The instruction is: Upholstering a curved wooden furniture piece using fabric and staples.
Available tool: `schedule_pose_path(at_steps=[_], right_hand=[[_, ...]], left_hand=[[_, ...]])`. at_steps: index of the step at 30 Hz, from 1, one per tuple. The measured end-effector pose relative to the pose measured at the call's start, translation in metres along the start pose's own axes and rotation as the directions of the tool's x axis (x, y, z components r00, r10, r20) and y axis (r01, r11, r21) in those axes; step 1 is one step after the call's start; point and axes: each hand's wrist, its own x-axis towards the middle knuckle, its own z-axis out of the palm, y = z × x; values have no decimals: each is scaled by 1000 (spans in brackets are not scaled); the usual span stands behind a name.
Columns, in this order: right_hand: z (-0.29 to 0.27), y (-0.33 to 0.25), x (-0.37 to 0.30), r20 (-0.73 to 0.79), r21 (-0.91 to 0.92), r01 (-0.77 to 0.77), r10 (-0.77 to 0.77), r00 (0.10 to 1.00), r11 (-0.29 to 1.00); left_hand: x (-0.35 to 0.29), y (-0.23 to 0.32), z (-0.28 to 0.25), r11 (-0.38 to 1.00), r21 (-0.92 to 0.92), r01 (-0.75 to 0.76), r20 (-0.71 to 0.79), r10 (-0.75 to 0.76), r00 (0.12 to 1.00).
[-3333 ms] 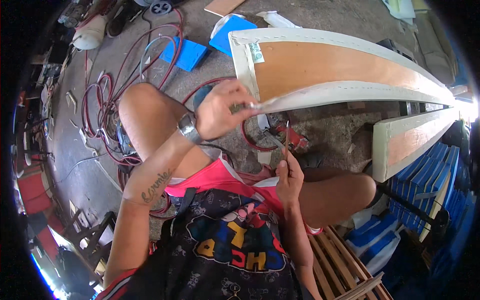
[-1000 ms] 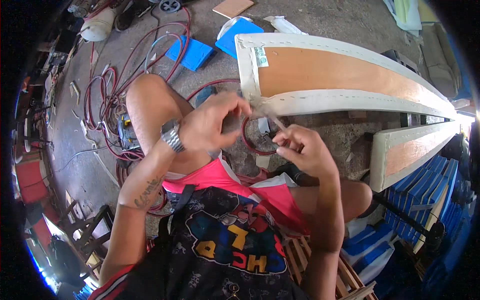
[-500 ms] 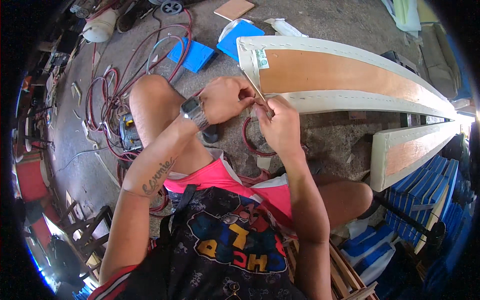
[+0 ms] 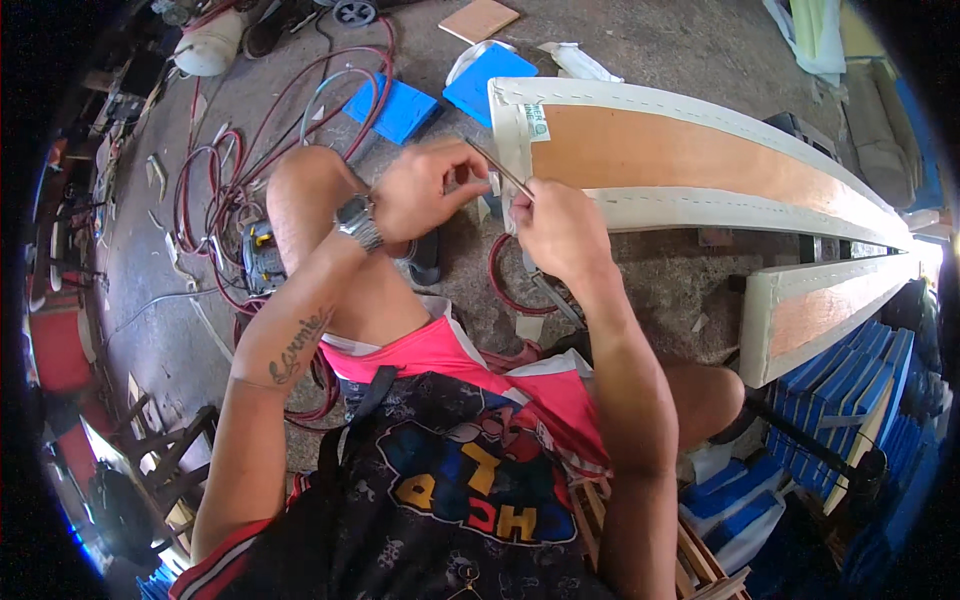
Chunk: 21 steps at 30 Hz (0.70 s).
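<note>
My right hand (image 4: pixel 565 228) is closed around a thin, rod-like metal tool (image 4: pixel 502 171), which slants up and left past the end of a long panel (image 4: pixel 512 150). The panel has a white wrapped border with a row of staples and a brown board face. Close to the panel's near corner, my left hand (image 4: pixel 428 192), with a watch on its wrist, curls thumb and forefinger into a ring. Whatever lies between those fingertips is too small to make out. Both hands are held above my crossed legs.
A second white-edged panel (image 4: pixel 775 325) lies at right, beside stacked blue pieces (image 4: pixel 835 385). Red hoses (image 4: pixel 222 170) coil over the floor at left around a power tool (image 4: pixel 262 258). Blue blocks (image 4: pixel 398 112) and a tan square board (image 4: pixel 479 20) lie ahead.
My left hand has drawn away from my right hand, moving slightly left, and its fingers have come off the rod-like tool. My right hand keeps hold of the tool.
</note>
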Motion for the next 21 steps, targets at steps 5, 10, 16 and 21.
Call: schedule_pose_path(at_steps=[5,10,16,21], right_hand=[[2,27,-19,-99,167,236,-222,970,957],[17,37,-79,133,577,-137,73,988,805],[34,53,-100,112,677,-116,53,992,727],[21,58,-80,-310,611,18,218,925,791]], left_hand=[[7,10,12,986,-78,-145,-26,143,989],[4,14,22,954,101,-283,-38,288,957],[-4,32,19,981,-52,-189,-130,181,975],[-1,28,29,926,273,-262,-64,289,955]])
